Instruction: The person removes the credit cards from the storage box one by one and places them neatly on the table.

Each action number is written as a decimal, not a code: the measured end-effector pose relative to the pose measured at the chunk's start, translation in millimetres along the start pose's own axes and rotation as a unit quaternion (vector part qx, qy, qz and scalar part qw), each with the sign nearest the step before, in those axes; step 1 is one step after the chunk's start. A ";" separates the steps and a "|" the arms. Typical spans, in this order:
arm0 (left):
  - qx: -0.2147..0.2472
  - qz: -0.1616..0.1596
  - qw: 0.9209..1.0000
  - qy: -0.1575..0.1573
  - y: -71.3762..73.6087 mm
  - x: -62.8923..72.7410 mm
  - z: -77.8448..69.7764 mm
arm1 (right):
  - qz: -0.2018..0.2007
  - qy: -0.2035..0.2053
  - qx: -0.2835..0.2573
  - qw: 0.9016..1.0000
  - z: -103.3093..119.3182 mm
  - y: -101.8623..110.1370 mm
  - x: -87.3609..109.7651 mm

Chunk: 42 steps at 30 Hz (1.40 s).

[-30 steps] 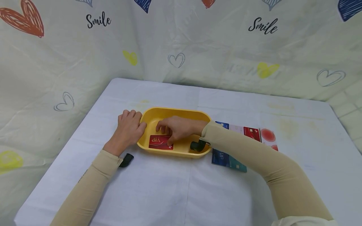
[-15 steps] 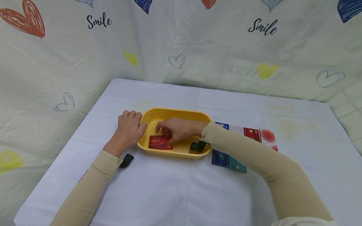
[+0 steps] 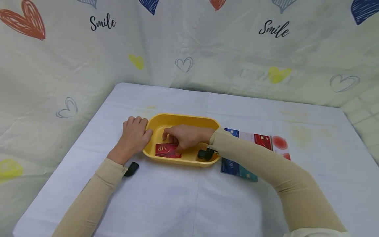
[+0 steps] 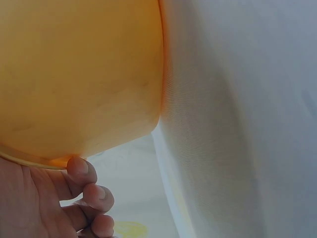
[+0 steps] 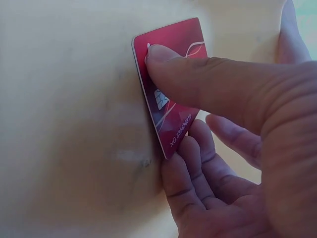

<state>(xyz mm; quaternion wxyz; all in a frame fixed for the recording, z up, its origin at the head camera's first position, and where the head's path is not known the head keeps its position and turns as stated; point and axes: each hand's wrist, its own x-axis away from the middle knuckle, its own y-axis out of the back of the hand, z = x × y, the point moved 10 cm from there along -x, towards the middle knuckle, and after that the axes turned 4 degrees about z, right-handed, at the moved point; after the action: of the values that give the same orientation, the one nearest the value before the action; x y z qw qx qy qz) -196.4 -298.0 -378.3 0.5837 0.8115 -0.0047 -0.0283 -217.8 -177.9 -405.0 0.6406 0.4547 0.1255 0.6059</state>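
A yellow plastic tray [image 3: 174,161] with rounded corners lies on the white-covered table. My left hand [image 3: 133,135] grips its left end, the fingers curled over the rim; the left wrist view shows the fingertips beside the tray's outer wall [image 4: 84,74]. Inside the tray, my right hand [image 3: 188,135] pinches a red VIP card [image 3: 164,150] at its right end. In the right wrist view the thumb presses on the printed face of this card [image 5: 174,121], near the chip, while other fingertips meet its lower edge. The card stands tilted there, close to the tray floor.
Right of the tray, partly under my right forearm, lie several more cards: a blue one [image 3: 232,132], a red one with a chip [image 3: 263,141], one with red circles [image 3: 279,142], a dark blue VIP card [image 3: 230,167] and a teal one [image 3: 248,174]. Behind hangs a heart-printed curtain [image 3: 207,42].
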 end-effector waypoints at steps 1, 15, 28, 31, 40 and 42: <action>0.000 -0.001 1.000 -0.001 0.2 0.1 0.4 | 0.001 0.000 -0.002 1.000 1.2 0.1 0.3; 0.000 -0.001 1.000 -0.002 1.2 0.4 -1.1 | -0.015 0.002 -0.002 1.000 1.8 4.8 4.6; 0.003 -0.004 1.000 0.001 1.9 2.3 -0.9 | -0.017 -0.013 -0.009 1.000 1.9 6.3 11.5; 0.002 -0.003 1.000 0.000 1.9 2.7 -1.0 | -0.013 -0.021 -0.012 1.000 0.7 5.6 13.2; 0.007 -0.009 1.000 -0.007 3.2 4.0 -1.2 | 0.003 -0.029 -0.020 0.999 -1.5 3.2 17.8; 0.008 -0.010 1.000 -0.008 3.5 4.1 -1.1 | 0.006 -0.030 -0.015 0.999 -1.8 3.2 19.2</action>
<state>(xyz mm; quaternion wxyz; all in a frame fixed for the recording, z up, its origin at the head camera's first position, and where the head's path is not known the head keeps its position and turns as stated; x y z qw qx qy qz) -192.2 -298.3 -374.7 0.5768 0.8159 -0.0014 -0.0409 -216.7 -160.5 -396.1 0.6470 0.4637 0.0942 0.5979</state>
